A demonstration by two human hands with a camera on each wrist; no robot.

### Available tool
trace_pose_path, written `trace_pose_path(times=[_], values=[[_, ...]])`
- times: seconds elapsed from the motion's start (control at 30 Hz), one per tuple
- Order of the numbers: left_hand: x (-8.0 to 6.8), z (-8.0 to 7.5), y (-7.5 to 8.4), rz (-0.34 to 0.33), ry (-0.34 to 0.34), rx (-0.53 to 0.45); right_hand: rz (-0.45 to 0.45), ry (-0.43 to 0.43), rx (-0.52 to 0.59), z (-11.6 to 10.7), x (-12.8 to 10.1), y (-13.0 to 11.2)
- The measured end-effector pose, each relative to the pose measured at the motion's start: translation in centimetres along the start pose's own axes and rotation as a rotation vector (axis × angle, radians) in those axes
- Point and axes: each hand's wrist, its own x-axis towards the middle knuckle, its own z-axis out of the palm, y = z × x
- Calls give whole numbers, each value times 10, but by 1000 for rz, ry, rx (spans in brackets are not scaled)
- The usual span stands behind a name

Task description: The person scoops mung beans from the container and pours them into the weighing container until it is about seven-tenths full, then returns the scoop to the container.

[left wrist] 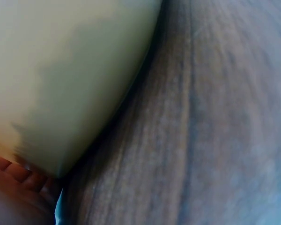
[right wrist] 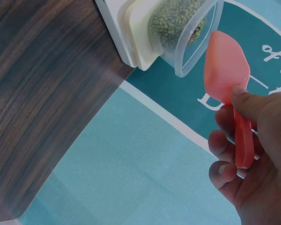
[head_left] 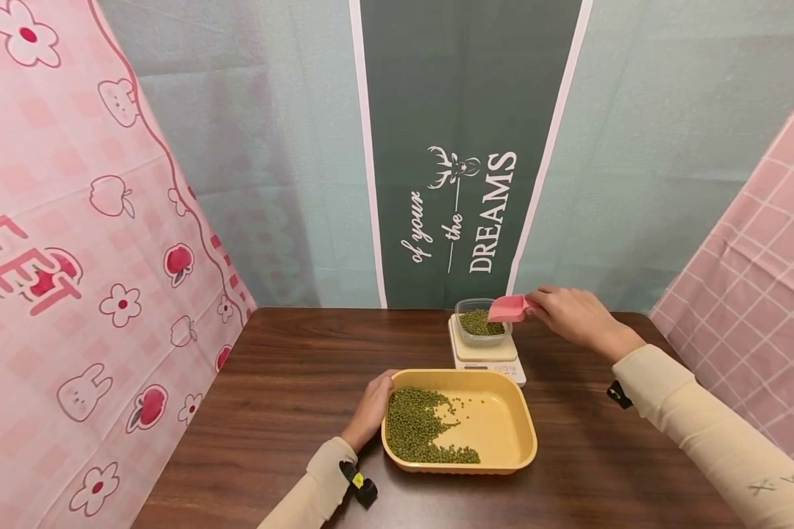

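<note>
Pink plastic, that's the scoop (head_left: 508,308), and it hangs right at the rim of the clear container (head_left: 479,320) on the far side of the counter (head_left: 284,382), near the back edge and a little right of centre. Its long axis runs from the right hand (head_left: 572,312) leftward, bowl end toward the container, handle end back in the fingers. The right wrist view shows it plainly: thumb on top of the handle, fingers (right wrist: 221,144) curled beneath, a firm pinch, the bowl just beside the container's lip and not inside it. Green beans (head_left: 479,323) already fill the lower part of that container, which sits on a cream scale (head_left: 486,354).

Nearer the front edge lies the yellow tray (head_left: 503,419), with beans heaped toward its left side and its right half bare. The left hand (head_left: 373,408) rests against the tray's left rim, touching it; from the head view the fingers seem curved round the edge, though the left wrist view is too blurred to tell how tightly. Clearly the right hand is the one nearer the container.
</note>
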Motion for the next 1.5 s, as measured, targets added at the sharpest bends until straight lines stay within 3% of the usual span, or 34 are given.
trace_pose_path(times=[0.6,1.0,1.5], values=[[-1,1,-1,4,3,-1,15,-6,0,0,-3,-3],[0,1,-2,19,-3,1,39,-34,73,-2,-7,-15],[0,1,-2,18,-9,-14,-44,-16,129,-1,-15,-33]])
